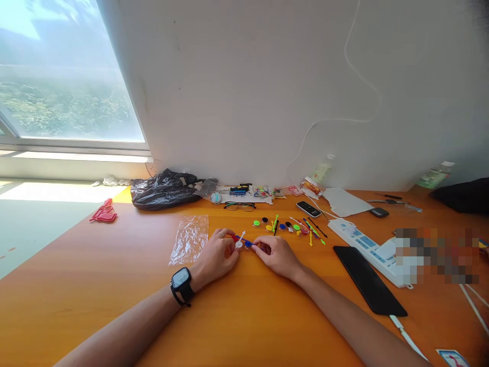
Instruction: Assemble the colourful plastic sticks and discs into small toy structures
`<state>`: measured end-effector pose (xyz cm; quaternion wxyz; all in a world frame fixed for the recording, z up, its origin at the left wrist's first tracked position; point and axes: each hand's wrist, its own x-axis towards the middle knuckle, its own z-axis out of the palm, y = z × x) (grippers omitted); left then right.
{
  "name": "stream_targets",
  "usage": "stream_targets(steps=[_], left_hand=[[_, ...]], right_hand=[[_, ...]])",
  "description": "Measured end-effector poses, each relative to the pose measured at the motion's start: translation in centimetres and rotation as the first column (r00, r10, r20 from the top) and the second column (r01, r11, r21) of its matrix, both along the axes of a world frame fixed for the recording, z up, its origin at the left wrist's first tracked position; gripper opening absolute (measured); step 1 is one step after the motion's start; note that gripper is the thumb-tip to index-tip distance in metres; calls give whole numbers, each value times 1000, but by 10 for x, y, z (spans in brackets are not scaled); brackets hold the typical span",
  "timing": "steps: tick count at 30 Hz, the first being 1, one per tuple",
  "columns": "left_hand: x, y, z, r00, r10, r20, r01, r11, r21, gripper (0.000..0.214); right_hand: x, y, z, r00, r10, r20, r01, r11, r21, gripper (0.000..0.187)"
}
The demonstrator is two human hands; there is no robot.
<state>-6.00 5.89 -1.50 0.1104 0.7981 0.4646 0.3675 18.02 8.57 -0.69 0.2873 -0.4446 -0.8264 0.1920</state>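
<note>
My left hand [217, 252], with a black watch on its wrist, rests on the orange table [114, 285] with its fingers pinched on small plastic pieces [241, 240]: a red part, a white stick with a round end and a blue part. My right hand [275, 253] is closed beside it, its fingertips on the blue end of the same cluster. Just beyond the hands lies a scatter of small coloured plastic discs and sticks [290, 227] in green, blue, yellow, red and black.
A clear plastic bag [189, 238] lies left of the hands. A black phone [369, 279] and a white power strip [362, 244] lie to the right. A black bag [164, 189], glasses [240, 206], a remote [308, 209] and bottles line the wall. A red object [104, 212] sits far left.
</note>
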Motion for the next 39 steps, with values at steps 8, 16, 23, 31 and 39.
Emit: stream_targets(steps=[8,16,23,31,39], left_hand=[[-4,3,-2,999,-28,44,27,999,36,13],[-5,4,1,997,-43,65,45,999,-20,16],[-4,4,3,985,-105,136,107,994,-2,21],[-3,5,1,990,-48,132,52,998,-23,23],[-2,3,5,993,-16,116,19,1000,-24,22]], right_hand=[[21,30,-2,973,-38,-228,3,988,-154,23],[13,27,2,741,-225,-633,-58,917,-394,34],[-1,12,2,675,-267,-688,-128,876,-466,38],[-10,4,-9,789,-180,-588,-99,907,-410,34],[-13,-8,-9,946,-34,-324,-50,968,-248,21]])
